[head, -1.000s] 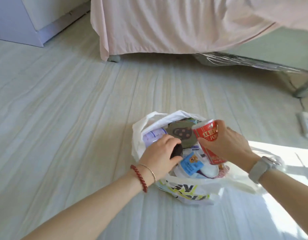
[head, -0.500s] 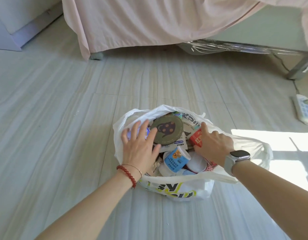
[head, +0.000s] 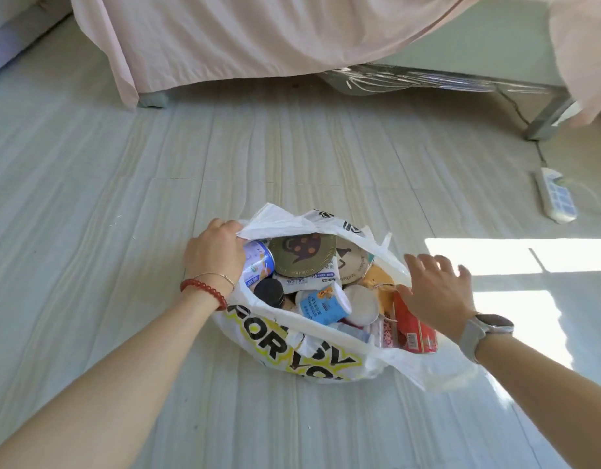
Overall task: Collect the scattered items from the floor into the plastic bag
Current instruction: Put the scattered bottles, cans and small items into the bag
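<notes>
A white plastic bag (head: 278,346) with yellow and black lettering lies open on the floor, full of items. Inside I see a round green lid with a teapot picture (head: 302,253), a blue cup (head: 322,304), a red can (head: 414,330) at the right side, a small white-and-blue can (head: 258,262) at the left and a black cap (head: 269,292). My left hand (head: 216,253) grips the bag's left rim. My right hand (head: 437,289) hovers with spread fingers over the bag's right rim, just above the red can, holding nothing.
A bed with a pink sheet (head: 258,38) stands behind the bag, its metal leg (head: 546,120) at the right. A white power strip (head: 558,198) with its cable lies on the floor at the right. Sunlight patches (head: 515,258) fall to the right of the bag.
My right hand has let go of the red can, which now lies in the bag, and lifted off. My left hand moved from the items inside to the bag's left rim.
</notes>
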Demonstrator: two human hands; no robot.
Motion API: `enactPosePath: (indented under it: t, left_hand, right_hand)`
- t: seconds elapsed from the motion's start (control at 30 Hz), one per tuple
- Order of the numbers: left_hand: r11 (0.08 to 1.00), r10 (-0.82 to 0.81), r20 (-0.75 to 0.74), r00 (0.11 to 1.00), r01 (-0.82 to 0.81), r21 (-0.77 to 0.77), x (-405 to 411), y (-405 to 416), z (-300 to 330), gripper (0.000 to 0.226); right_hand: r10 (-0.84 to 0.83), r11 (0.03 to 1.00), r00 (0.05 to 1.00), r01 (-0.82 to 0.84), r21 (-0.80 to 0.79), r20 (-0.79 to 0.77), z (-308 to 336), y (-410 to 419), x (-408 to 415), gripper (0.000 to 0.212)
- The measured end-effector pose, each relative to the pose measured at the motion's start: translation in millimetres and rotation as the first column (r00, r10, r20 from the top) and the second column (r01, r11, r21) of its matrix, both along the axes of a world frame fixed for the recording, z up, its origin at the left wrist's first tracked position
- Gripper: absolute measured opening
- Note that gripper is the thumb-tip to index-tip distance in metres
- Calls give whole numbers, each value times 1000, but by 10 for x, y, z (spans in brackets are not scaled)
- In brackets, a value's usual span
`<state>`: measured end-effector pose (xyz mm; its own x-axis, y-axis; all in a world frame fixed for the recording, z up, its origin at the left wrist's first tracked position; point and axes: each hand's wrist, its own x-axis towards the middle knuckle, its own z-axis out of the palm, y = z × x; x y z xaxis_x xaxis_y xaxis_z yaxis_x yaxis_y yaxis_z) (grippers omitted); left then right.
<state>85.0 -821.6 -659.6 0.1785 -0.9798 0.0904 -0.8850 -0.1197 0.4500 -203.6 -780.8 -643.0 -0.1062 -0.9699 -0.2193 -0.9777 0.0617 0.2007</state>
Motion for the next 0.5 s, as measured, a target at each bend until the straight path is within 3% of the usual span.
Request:
enactPosePath:
  t: [0.13,0.23,0.37,0.5]
  left_hand:
    - [1000,-23,19,1000,23,-6,-34,60,-17,27]
    - [998,-66,42,997,65,19,-33,86,3,23]
    - [985,-172,151,974,166,48,-76,114,36,27]
    - [978,-211,150,966,208,35,-119,141,66,29]
  right_hand:
    - [-322,941,916,282,184,241,-222,229,-281,65]
    - [-458,887,840,411,210,291,-401,415,-393,65]
    - [-600,787,675,595,165,430,-496,524,-436,38]
    - [-584,776,655,624,94,479,-473,514,-358,24]
